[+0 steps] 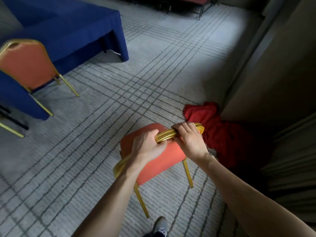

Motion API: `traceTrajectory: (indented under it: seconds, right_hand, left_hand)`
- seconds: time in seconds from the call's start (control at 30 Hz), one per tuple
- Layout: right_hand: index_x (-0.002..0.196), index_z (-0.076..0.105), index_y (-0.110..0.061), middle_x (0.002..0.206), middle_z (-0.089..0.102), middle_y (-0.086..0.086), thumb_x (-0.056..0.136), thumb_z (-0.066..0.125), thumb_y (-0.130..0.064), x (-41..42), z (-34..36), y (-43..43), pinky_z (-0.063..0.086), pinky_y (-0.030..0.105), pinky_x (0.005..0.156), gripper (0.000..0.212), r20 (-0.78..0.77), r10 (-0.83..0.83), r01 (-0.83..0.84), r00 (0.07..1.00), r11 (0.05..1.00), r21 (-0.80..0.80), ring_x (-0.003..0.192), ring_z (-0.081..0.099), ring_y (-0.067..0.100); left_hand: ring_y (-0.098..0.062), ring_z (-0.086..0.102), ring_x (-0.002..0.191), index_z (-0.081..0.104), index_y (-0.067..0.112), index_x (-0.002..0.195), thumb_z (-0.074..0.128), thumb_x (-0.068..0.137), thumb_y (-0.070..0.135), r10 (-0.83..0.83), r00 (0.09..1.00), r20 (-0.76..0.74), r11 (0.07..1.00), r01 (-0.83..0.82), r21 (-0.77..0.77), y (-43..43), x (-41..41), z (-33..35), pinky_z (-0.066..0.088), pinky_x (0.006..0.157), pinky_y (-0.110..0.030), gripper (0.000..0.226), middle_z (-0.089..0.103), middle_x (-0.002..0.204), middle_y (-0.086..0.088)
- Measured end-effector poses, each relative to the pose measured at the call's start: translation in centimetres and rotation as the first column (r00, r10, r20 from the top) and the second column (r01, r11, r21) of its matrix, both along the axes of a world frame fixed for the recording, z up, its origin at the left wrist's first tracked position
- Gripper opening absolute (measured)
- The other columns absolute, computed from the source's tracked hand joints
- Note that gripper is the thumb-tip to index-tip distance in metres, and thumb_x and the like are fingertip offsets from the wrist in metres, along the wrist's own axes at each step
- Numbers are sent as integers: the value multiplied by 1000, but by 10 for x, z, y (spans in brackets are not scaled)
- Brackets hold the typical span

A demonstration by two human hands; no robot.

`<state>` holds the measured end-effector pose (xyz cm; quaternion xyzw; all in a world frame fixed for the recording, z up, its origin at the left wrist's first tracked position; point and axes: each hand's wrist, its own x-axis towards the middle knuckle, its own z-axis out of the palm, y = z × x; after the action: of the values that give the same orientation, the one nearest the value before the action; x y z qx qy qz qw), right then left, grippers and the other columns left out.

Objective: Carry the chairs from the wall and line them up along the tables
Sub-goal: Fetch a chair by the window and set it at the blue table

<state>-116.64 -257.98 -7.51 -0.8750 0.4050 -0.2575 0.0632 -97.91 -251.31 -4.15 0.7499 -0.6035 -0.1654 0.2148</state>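
At far left, an orange-padded banquet chair with a gold frame (25,64) stands tucked against the long bench draped in blue cloth (77,31). I take it as the start of the row. In the centre, my left grip (147,146) and right grip (189,135) are side by side, both curled tight round the gold metal top rail (166,134) of a second orange-cushioned chair (162,161). I judge this a balanced hold for lifting. That chair is over the grey lined carpet (119,100), well apart from the bench; I cannot tell whether its legs touch down. To its right, a crumpled red cloth (227,139) lies by the beige wall (273,82). I find no writing I can read.
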Motion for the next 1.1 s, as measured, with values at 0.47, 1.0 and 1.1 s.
traceTrajectory:
  seconds: [0.47,1.0,1.1]
  right_hand:
    - [111,63,-17,105,62,3,83,45,-52,120,-40,-76,32,44,94,47,-161,47,0,986,961,276,104,56,29]
    - [112,70,-10,63,67,5,65,55,-49,226,-15,-175,55,40,67,63,-20,-49,52,999,987,153,61,67,31]
    - [90,72,-18,67,68,2,68,52,-51,250,-15,-199,51,41,74,44,-46,-34,41,998,987,155,67,68,32]
  left_hand:
    - [-29,67,77,56,18,75,70,72,40,177,970,168,983,-166,-77,-54,99,-31,38,59,-33,26,69,74,-2]
    - [-32,64,68,60,17,72,61,67,42,547,799,249,834,-545,-81,-122,182,-33,50,64,-39,25,62,69,-2]
    - [-29,62,78,62,16,74,75,71,33,590,790,164,805,-592,-42,-145,204,-30,46,63,-35,22,61,76,-1]
